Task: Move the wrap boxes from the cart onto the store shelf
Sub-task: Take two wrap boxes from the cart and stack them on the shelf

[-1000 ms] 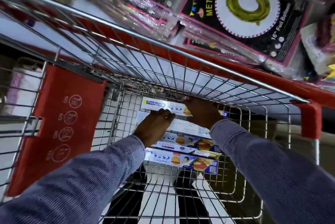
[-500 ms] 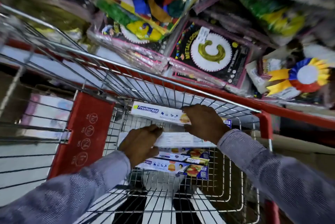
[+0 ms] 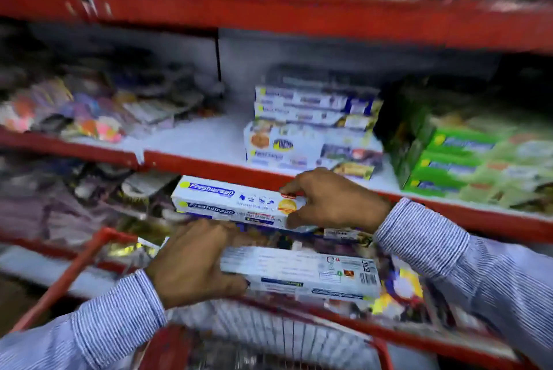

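Observation:
My right hand [image 3: 332, 199] grips the right end of a white Freshwrapp wrap box [image 3: 233, 202], held level just below the red front edge of the store shelf [image 3: 209, 164]. My left hand [image 3: 191, 265] clasps the left end of a second white wrap box [image 3: 305, 274], its printed back side up, above the cart's red rim [image 3: 344, 317]. A stack of matching wrap boxes [image 3: 311, 124] stands on the white shelf board, behind and above my right hand. The whole view is motion-blurred.
Green boxes [image 3: 466, 160] fill the shelf to the right of the stack. Colourful party packets [image 3: 77, 112] lie on the shelf's left part. White shelf board [image 3: 194, 136] shows between them. Another red shelf edge [image 3: 299, 13] runs above. Packets crowd the lower shelf at left.
Both hands have lifted a wrap box each out of the cart, up to shelf height. The view has swung from the cart basket up to the shelves.

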Action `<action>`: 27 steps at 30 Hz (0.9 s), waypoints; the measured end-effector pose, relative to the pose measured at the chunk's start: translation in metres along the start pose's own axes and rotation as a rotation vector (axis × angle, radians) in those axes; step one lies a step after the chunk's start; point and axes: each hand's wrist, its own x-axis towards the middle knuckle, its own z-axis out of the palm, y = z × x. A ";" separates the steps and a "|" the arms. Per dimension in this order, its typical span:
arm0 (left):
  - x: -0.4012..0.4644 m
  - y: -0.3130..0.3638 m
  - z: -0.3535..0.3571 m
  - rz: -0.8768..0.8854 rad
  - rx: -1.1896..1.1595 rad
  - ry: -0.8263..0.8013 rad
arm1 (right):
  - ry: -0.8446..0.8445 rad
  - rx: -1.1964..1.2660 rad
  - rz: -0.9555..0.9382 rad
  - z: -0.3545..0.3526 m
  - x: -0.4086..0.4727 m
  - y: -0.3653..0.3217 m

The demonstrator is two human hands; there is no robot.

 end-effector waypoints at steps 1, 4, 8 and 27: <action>0.009 0.001 -0.017 -0.001 -0.007 0.028 | 0.037 0.000 0.007 -0.020 0.000 -0.002; 0.039 -0.002 -0.052 -0.030 -0.057 0.070 | 0.098 -0.014 0.070 -0.062 0.003 0.003; 0.085 -0.008 -0.077 -0.045 -0.133 0.056 | 0.152 -0.026 0.160 -0.095 0.029 0.034; 0.198 -0.042 -0.067 -0.002 -0.203 -0.033 | 0.271 -0.012 0.312 -0.092 0.149 0.145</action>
